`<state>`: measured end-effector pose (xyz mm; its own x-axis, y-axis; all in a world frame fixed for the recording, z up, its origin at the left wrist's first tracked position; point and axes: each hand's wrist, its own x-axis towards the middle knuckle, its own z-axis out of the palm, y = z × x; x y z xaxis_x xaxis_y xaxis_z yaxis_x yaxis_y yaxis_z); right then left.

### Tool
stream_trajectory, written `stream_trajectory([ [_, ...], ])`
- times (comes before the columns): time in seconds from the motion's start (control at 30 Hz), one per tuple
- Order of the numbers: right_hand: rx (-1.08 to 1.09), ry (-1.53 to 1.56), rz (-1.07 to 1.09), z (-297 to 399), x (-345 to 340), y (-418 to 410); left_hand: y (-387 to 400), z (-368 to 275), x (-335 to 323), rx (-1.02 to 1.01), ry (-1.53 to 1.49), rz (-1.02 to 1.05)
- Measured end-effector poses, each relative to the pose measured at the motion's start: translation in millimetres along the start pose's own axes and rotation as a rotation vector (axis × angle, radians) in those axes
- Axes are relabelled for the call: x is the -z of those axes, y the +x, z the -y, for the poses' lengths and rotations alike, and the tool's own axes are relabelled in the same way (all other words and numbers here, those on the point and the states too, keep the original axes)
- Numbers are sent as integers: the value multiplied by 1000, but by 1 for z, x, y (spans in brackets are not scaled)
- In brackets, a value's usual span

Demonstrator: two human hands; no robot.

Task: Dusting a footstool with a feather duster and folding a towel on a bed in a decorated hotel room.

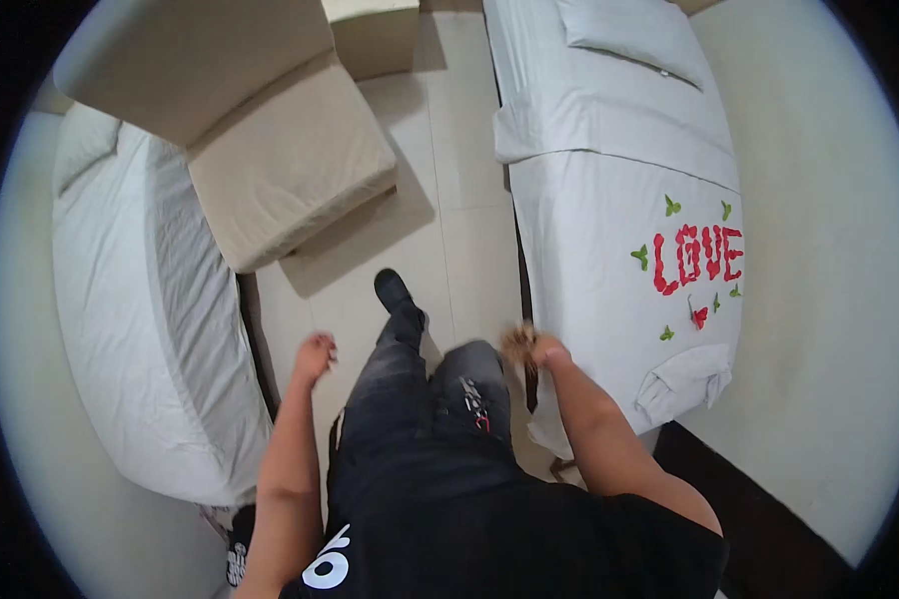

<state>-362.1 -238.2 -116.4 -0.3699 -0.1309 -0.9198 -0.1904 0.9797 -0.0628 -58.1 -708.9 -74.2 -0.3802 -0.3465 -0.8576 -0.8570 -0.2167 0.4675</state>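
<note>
My right hand (548, 350) grips a blurred brown bundle (519, 343), which looks like dry stalks or bristles, beside the near edge of the right-hand bed (562, 247). Over the tiled floor (412, 224), my left hand (316, 356) hangs with loosely bent fingers and nothing visible in it. Red petals (697, 258) spell a word on the white sheet, with several green leaf sprigs (672, 205) around them. Below the petals lies a red flower (700, 318). A folded white cloth (685, 383) rests at the bed's foot.
A beige upholstered chair (292, 157) stands ahead on the left, next to another white-covered bed (120, 299). Beyond it is a cream cabinet or box (378, 37). A white pillow (629, 37) lies at the far end of the right-hand bed, along the wall (809, 262).
</note>
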Motion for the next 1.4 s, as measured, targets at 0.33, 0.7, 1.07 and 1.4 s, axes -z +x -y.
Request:
stream_trajectory([
  [0.33, -43, -226, -308, 118, 249, 73, 47, -101, -30, 97, -211, -61],
  [0.7, 40, -29, -565, 167, 405, 135, 36, -112, -84, 522, -271, -112],
  [1.07, 55, -212, -536, 230, 558, 183, 146, -354, -148, -27, -429, -51],
  [1.4, 17, -191, -667, 359, 710, 259, 237, -348, -79, 397, -295, -94],
])
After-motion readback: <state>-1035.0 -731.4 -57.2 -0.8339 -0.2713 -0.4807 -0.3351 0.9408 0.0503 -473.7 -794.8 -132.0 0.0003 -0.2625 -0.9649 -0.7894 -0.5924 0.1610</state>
